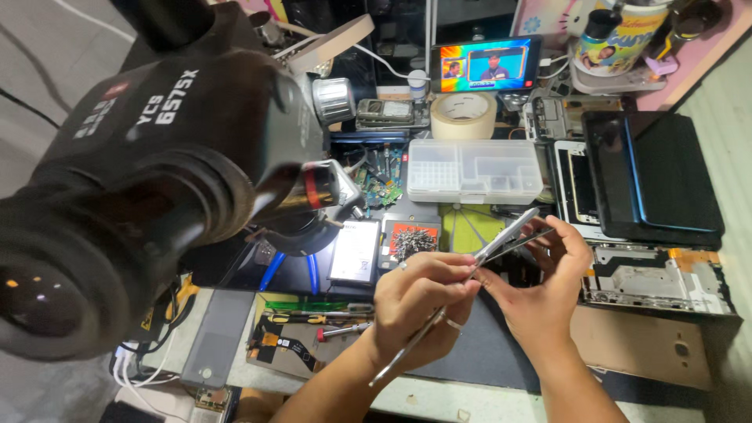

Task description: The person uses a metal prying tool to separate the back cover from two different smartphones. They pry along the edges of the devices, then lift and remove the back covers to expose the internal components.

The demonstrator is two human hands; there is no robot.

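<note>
Here your left hand (pixel 415 301) grips slim silver metal tweezers (pixel 439 309), while your right hand (pixel 548 286), touching it, pinches a flat silver metal strip (pixel 509 233).

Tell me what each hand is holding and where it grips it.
The left hand pinches metal tweezers around mid-length, thumb against fingers. The right hand touches the tweezers' upper part; what it holds itself cannot be told.
</note>
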